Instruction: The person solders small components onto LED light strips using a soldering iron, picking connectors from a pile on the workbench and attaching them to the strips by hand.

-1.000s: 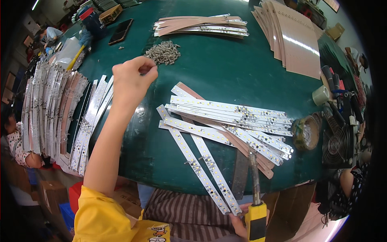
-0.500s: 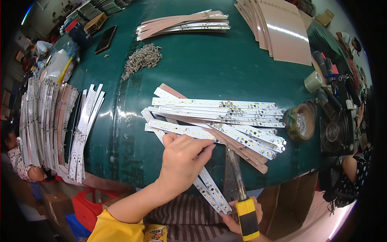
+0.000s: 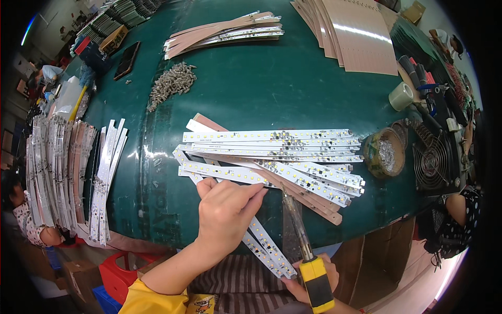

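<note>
My left hand [image 3: 227, 212] is closed in a pinch at the right part of a white LED strip board [image 3: 222, 171]; anything between its fingertips is hidden. My right hand [image 3: 330, 272] grips a soldering iron [image 3: 317, 285] by its yellow and black handle. The iron's tip points up and left, close to the strip's right end and my left fingertips. Two crossed LED strips [image 3: 269, 250] slant down from under my left hand to my right fingers at the table edge; whether those fingers touch them I cannot tell. More LED strips [image 3: 266, 137] lie fanned out just beyond.
A green table [image 3: 157, 204] carries a heap of small metal parts [image 3: 172, 83]. Stacked strips [image 3: 57, 167] stand at left, another bundle [image 3: 225, 32] lies far off. At right are a tape roll with silvery scraps [image 3: 386, 154], a fan [image 3: 430, 162] and brown board panels [image 3: 361, 39].
The view has shifted slightly, so most things on the table appear further left. My left fingers and the iron tip remain close together at the strip's right end.
</note>
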`<state>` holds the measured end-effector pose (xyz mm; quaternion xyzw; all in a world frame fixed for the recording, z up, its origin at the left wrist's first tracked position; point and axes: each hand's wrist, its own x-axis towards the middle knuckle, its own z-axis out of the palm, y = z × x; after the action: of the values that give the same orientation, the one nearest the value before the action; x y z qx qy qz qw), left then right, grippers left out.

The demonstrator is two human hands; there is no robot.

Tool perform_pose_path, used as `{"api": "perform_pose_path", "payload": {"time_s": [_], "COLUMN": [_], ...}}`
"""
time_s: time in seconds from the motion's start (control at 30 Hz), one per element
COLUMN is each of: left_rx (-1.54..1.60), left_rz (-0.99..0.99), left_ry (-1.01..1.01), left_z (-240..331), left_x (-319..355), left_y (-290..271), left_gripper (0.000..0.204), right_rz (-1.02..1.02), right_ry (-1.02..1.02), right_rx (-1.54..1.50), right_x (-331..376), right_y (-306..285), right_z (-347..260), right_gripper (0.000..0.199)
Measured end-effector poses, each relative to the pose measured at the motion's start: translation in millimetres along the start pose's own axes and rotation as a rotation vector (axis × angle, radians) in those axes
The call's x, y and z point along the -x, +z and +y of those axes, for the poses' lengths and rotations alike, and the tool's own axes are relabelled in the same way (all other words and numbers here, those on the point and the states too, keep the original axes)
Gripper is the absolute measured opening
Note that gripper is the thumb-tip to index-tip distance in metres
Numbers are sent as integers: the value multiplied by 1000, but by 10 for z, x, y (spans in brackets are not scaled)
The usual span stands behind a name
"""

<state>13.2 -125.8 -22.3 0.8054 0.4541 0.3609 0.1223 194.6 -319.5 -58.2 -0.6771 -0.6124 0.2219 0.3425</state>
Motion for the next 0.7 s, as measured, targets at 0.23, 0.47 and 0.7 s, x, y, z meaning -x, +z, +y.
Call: {"api": "perform_pose_path", "payload": {"time_s": [0.23, 0.47, 0.7], "left_rx": [-18, -19, -2], "left_rz": [-17, 2, 24], "left_ry": [49, 39, -43], "left_z": [-8, -7, -7], "left_x": [5, 32, 56], "left_y": [16, 32, 37], "left_gripper": [19, 21, 18], "right_rz": [11, 9, -107], "right_ry": [82, 62, 214], "right_rx": [-127, -243, -481], "right_x": [-41, -8, 81], "right_y": [-23, -184, -313], "right_z": [-98, -46, 236], "right_gripper": [44, 40, 52]}}
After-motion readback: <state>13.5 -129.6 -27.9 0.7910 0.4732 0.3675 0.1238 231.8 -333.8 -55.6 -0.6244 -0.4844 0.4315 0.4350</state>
